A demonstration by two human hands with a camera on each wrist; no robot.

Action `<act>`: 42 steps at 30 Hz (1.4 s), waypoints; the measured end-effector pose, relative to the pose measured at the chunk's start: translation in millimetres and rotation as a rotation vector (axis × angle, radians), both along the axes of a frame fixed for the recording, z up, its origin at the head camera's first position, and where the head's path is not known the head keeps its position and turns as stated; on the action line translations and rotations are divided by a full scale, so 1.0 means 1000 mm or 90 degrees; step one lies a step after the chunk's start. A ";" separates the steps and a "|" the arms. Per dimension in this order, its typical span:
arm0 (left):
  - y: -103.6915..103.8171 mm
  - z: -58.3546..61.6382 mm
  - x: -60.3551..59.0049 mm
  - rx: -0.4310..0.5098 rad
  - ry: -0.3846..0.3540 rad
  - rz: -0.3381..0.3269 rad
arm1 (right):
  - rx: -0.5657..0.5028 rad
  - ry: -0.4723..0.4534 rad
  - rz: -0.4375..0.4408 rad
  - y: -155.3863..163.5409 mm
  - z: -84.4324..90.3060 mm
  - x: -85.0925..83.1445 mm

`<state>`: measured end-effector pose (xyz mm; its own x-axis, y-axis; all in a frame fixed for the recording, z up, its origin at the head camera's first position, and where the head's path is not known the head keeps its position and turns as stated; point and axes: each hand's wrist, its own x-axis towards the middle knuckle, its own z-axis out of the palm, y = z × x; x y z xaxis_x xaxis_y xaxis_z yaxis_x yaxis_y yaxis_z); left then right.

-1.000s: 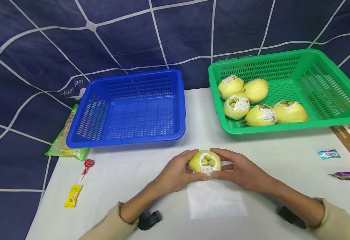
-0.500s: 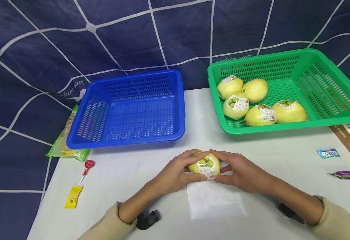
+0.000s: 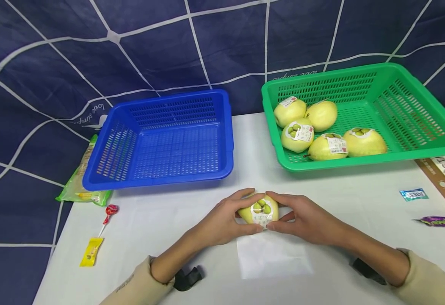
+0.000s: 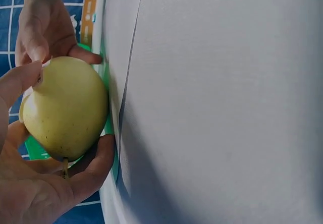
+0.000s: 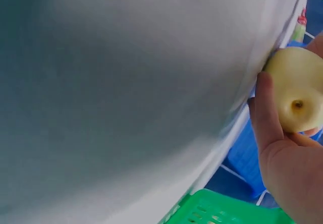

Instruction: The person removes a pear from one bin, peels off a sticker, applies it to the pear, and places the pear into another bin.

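Both hands on one pear (image 3: 259, 209), near centre of white table (image 3: 161, 224). Left hand (image 3: 222, 220) fingers curled round its left side, right hand (image 3: 306, 218) fingers curled round right. Pear smooth, yellow-green, round sticker on top, sitting just above flat white paper sheet (image 3: 273, 256). Far left: blue slotted plastic basket (image 3: 161, 140). Far right: green slotted basket (image 3: 397, 110) with five stickered pears (image 3: 323, 131). Lollipop (image 3: 109, 212), yellow packet (image 3: 90, 252) near left; wrapped candies (image 3: 413, 194) right.
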<state>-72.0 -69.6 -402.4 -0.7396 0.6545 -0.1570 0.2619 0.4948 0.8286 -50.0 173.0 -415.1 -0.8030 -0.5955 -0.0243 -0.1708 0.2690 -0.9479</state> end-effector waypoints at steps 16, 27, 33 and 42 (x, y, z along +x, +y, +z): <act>0.002 -0.004 0.001 -0.008 0.054 -0.026 | 0.039 0.012 -0.027 0.014 0.006 0.004; 0.001 -0.003 0.001 0.034 0.035 -0.014 | -0.425 0.122 -0.584 0.069 0.033 0.021; 0.001 -0.005 0.001 0.063 0.005 -0.011 | -0.451 -0.043 -0.878 0.112 0.036 0.004; 0.000 -0.004 0.000 0.088 -0.064 -0.006 | -0.393 -0.088 -0.766 0.125 0.014 -0.014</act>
